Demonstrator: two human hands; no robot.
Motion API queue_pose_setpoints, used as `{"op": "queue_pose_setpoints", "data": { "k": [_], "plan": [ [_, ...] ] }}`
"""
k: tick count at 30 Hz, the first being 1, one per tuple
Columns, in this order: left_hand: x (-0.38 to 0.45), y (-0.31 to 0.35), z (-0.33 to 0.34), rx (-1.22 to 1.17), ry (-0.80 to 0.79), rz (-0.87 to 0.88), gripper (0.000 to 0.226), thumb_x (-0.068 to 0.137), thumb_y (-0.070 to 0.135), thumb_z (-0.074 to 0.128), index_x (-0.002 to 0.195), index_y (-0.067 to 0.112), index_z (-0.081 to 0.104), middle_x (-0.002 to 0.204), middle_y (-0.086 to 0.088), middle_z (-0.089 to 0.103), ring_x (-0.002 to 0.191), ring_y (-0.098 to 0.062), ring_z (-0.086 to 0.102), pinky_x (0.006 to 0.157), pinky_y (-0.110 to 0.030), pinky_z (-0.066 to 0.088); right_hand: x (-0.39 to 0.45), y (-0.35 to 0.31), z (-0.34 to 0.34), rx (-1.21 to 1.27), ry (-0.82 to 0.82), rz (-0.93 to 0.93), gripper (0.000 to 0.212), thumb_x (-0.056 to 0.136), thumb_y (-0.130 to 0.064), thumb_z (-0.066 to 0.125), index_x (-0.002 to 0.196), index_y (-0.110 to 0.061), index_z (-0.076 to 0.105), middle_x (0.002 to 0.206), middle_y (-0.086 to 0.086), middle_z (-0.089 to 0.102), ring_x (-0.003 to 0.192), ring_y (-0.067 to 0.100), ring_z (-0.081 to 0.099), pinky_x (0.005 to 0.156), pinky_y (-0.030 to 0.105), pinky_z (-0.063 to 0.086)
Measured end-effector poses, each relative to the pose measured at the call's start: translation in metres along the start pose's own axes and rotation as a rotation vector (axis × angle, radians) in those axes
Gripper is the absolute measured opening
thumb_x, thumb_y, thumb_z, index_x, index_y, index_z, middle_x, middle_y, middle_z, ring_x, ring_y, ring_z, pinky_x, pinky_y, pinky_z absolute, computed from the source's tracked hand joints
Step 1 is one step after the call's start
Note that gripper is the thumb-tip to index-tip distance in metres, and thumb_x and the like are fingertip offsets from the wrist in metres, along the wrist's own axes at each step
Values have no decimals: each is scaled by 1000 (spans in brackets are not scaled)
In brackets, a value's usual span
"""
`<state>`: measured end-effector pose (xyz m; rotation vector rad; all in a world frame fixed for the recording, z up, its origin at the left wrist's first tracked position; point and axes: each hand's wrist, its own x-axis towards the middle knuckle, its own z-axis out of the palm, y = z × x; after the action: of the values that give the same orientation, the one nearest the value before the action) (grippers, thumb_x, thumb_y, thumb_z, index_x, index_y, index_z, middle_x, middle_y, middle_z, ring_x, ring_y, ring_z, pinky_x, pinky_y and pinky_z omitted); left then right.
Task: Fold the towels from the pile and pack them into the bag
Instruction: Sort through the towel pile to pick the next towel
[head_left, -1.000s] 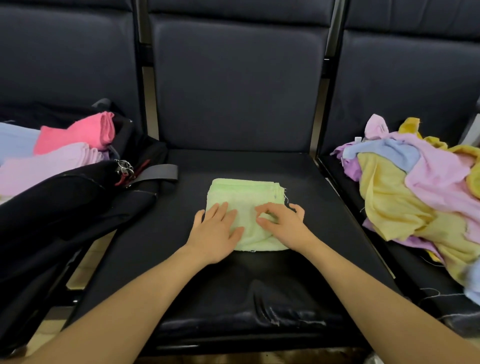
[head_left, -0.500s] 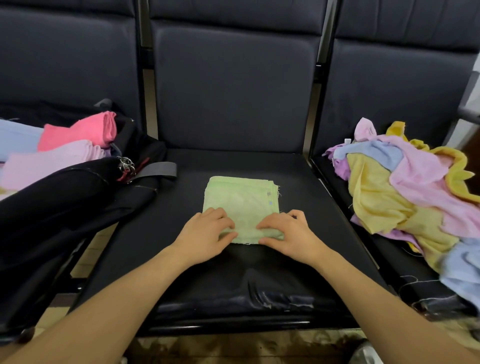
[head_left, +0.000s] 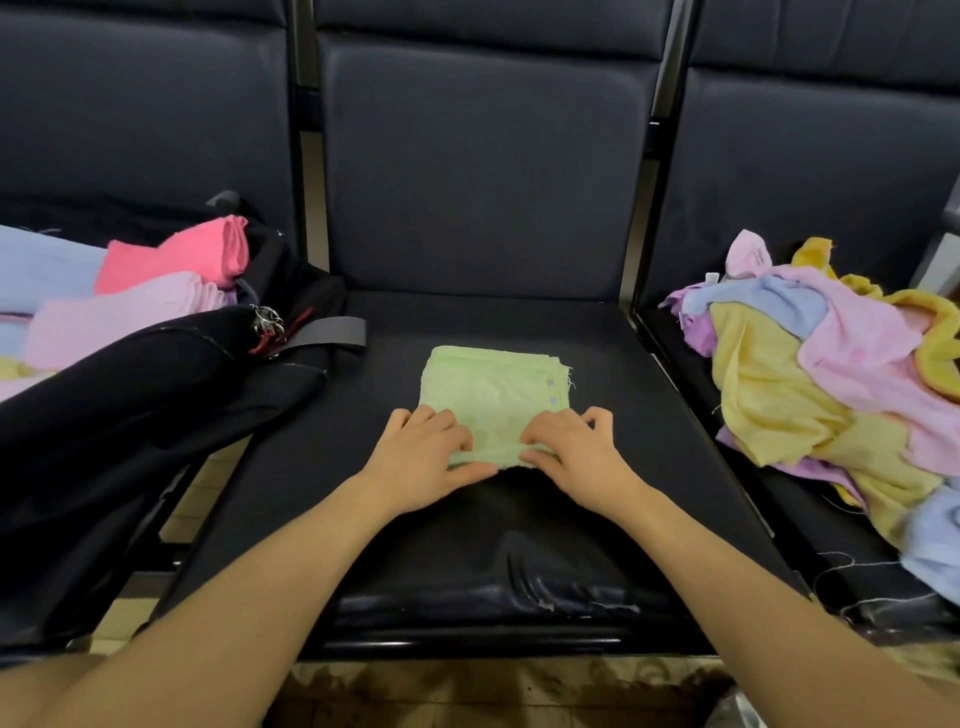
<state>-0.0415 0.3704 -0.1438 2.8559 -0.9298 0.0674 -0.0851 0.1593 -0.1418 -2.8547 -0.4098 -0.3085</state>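
Hands' grip: left hand (head_left: 423, 460), right hand (head_left: 574, 457) pinching green towel's (head_left: 493, 395) near edge

There is one view only, from a wide-angle camera worn on the person's head, so no second view shares any part of the scene. It looks forward and steeply down over both forearms onto the middle seat (head_left: 467, 519) of a row of dark padded chairs, from close above its front edge. The seat back (head_left: 483, 171) fills the frame toward 12 o'clock, and a strip of floor (head_left: 467, 691) shows at 6 o'clock. The neighbouring seats enter at 9 and 3 o'clock, their edges bowed by the lens. The hands lie just below frame centre.
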Motion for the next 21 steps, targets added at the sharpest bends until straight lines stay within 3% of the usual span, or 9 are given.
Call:
{"op": "queue_pose_setpoints", "data": {
  "k": [2,5,8,11,13,16,19,21],
  "plan": [
    [0,-2,2,-24,9,-35,81,70,85,16,114,30,55,112,14,49,106,-10,41,88,-27,22,1,2,-5,143,38,91,10,100,-29,48,99,-26,57,98,-14,54,88,4,37,88,25,14],
    [0,-4,4,-120,23,-86,59,81,74,45,116,27,51,114,14,47,104,-10,43,87,-28,24,-1,6,-13,274,19,213,7,100,-33,46,97,-31,53,97,-10,60,90,13,22,87,25,18],
    [-1,-4,4,-227,36,-97,48,82,63,57,112,25,53,108,14,48,103,-10,45,87,-27,23,-4,7,-16,314,-17,252,10,100,-35,46,97,-30,54,100,-3,64,89,12,21,89,25,17],
    [-1,-4,5,-278,104,-99,34,90,50,55,109,22,57,100,12,52,101,-13,49,83,-26,21,-7,10,-18,350,-14,293,12,100,-36,46,100,-28,56,104,-2,63,86,8,23,97,27,18],
    [-1,-5,4,-338,151,-115,29,95,44,51,108,20,60,95,11,52,99,-13,49,81,-25,20,-9,13,-18,290,-52,280,14,96,-43,51,103,-32,52,103,-8,60,97,12,27,98,29,20],
    [-1,-3,0,-404,145,-104,25,97,39,49,111,20,57,98,11,50,99,-9,43,83,-23,18,-12,13,-19,148,-189,220,43,81,-56,64,113,-33,46,101,-14,47,102,13,36,92,26,16],
    [-2,-2,-2,-492,72,-145,22,98,40,46,106,21,53,97,6,53,96,-17,44,87,-24,21,-10,16,-18,22,-199,151,34,84,-41,66,110,-24,51,101,-10,42,96,12,37,99,30,21],
    [-5,-2,-4,-546,32,-202,22,99,42,43,104,21,50,93,0,55,96,-22,44,88,-27,25,-10,19,-18,123,-115,174,22,82,-29,65,99,-21,53,101,-7,47,95,14,41,102,35,27]
  ]
}}
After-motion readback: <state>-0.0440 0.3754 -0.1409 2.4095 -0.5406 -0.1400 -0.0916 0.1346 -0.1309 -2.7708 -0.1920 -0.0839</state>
